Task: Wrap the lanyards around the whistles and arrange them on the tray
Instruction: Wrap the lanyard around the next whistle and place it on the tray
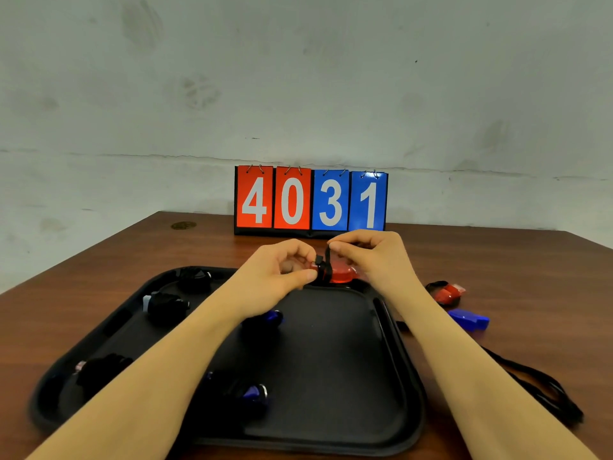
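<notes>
My left hand (282, 270) pinches a red whistle (341, 273) above the far edge of the black tray (335, 376). My right hand (371, 252) holds the whistle's black lanyard (326, 263), which is looped around the whistle's body. Several wrapped whistles lie on the tray: one at the far left (195, 280), one below it (164, 305), a blue one (265, 318) by my left forearm, and others near the front. On the table to the right lie a red whistle (446, 292) and a blue whistle (469, 319) with a loose black lanyard (544, 390).
A flip scoreboard (310, 200) reading 4031 stands at the table's back edge against the wall. The wooden table (530, 260) extends right of the tray. A small dark round mark (183, 225) is at the far left of the table.
</notes>
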